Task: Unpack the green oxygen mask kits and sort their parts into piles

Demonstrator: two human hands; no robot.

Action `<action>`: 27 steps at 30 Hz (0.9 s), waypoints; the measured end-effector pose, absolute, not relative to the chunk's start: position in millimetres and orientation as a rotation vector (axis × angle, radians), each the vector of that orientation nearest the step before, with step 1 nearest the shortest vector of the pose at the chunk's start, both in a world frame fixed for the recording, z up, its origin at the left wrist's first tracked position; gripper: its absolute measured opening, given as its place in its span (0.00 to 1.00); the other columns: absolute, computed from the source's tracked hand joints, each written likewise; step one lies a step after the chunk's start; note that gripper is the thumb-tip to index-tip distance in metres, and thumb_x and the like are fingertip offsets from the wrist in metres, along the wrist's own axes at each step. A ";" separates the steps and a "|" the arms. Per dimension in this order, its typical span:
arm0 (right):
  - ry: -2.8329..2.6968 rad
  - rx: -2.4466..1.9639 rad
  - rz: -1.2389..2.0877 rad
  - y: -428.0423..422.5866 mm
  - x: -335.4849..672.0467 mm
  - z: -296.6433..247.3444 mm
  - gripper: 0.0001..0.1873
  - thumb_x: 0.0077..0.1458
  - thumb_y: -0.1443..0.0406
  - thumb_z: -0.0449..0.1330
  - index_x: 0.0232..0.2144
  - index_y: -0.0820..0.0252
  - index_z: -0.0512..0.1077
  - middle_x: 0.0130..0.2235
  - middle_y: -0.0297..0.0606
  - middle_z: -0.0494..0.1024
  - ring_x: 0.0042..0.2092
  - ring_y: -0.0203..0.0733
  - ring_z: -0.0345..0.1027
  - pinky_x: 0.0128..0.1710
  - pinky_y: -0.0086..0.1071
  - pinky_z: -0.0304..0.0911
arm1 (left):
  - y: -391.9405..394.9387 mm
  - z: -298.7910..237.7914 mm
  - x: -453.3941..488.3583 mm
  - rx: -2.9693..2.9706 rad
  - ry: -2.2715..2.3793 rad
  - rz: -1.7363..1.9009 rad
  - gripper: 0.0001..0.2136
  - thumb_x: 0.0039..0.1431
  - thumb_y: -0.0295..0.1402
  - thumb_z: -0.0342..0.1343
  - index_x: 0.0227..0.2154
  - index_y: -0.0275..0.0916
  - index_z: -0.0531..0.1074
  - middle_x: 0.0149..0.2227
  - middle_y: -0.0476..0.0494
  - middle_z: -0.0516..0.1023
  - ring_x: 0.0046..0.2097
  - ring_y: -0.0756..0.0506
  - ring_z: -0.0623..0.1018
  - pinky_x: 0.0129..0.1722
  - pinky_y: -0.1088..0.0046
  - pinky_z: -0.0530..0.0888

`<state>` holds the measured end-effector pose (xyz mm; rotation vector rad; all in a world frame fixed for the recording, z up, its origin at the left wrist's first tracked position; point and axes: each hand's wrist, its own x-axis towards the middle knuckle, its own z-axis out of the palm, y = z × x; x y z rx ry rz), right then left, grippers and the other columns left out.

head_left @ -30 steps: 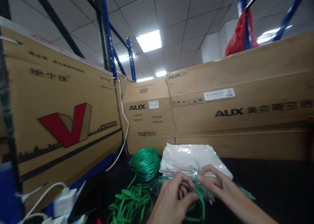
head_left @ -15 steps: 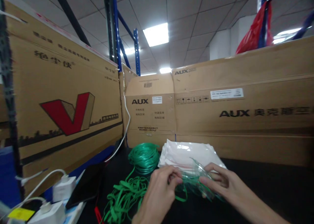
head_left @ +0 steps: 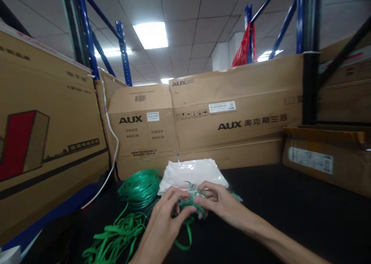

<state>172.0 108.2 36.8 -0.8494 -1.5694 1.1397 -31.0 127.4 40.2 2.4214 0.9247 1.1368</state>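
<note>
My right hand (head_left: 222,204) grips a crumpled bundle of clear plastic (head_left: 199,192), thumb on the near side. Close against it, my left hand (head_left: 166,215) has thumb and fingers curled round a flat green ribbon (head_left: 187,237), which crosses the bundle and hangs in a loop below. What lies between the left fingertips is partly hidden. Left of my hands sit a coil of shiny green tubing (head_left: 140,188) and a loose tangle of green ribbon (head_left: 118,235). A stack of white plastic bags (head_left: 193,171) lies just behind my hands.
Cardboard panels (head_left: 228,131) wall the back of the black table (head_left: 255,221), and another carton (head_left: 37,121) stands at left. At right is a brown box (head_left: 327,159) with a label. A white cable (head_left: 111,156) runs down at left.
My view has turned right, bringing in the brown box and taking most of the chargers out of sight. My left hand has come closer to the right, and the plastic bundle is gathered more tightly.
</note>
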 end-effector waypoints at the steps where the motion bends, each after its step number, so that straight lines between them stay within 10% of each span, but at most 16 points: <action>1: -1.563 -0.849 1.142 107.7 171.7 37.1 0.24 0.51 0.48 0.69 0.35 0.60 0.68 0.31 0.35 0.78 0.31 0.39 0.73 0.34 0.33 0.65 | 128.3 40.3 -31.1 2.449 0.908 1.125 0.04 0.65 0.34 0.59 0.40 0.43 0.76 0.38 0.48 0.75 0.36 0.47 0.74 0.39 0.73 0.69; 27: -1.646 -0.715 1.153 104.1 180.4 48.4 0.18 0.56 0.56 0.68 0.38 0.61 0.68 0.36 0.33 0.74 0.38 0.36 0.71 0.40 0.32 0.65 | 130.8 42.3 -31.8 2.280 1.031 1.076 0.10 0.64 0.40 0.56 0.33 0.42 0.79 0.35 0.47 0.82 0.37 0.44 0.78 0.38 0.72 0.70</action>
